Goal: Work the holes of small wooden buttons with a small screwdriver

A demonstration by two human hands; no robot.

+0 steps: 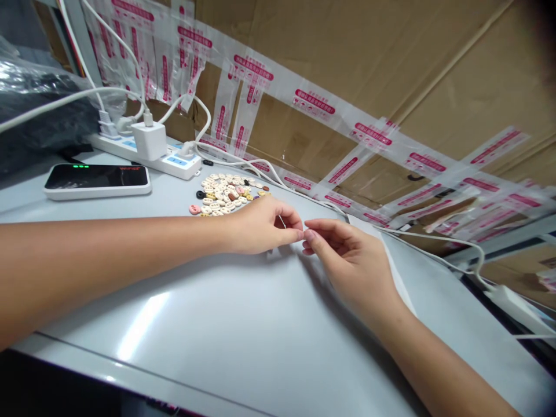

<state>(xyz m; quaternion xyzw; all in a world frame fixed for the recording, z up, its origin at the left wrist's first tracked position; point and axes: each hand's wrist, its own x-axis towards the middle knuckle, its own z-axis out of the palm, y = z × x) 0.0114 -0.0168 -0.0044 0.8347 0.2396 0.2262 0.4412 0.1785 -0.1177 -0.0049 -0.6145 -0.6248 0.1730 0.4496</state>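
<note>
left hand (260,227): resting on the grey table (217,324), thumb and forefinger pinched shut; whatever sits in the pinch is too small to make out.
right hand (347,255): fingers curled, tips pinched and touching the left fingertips; i cannot tell what it grips either.
thread or wire: a thin pale line (282,222) shows in the crook of the left hand, too fine to name for sure.
beads (226,194): a loose pile, mostly cream with a few pink, yellow and dark ones, just behind the left hand on the table.
behind: power strip (147,155) with a white charger (150,140) plugged in, a power bank (98,179) with green lights to its left, white cable (434,255) running along the cardboard wall (391,69) hung with plastic bags (313,101).
risk: the left wrist lies close to the pile, so a backward slide would likely scatter beads; they look round enough to roll.
risk: the pinches look light, so a slip could drop the tiny piece onto the glossy table, where it would be hard to find.
</note>
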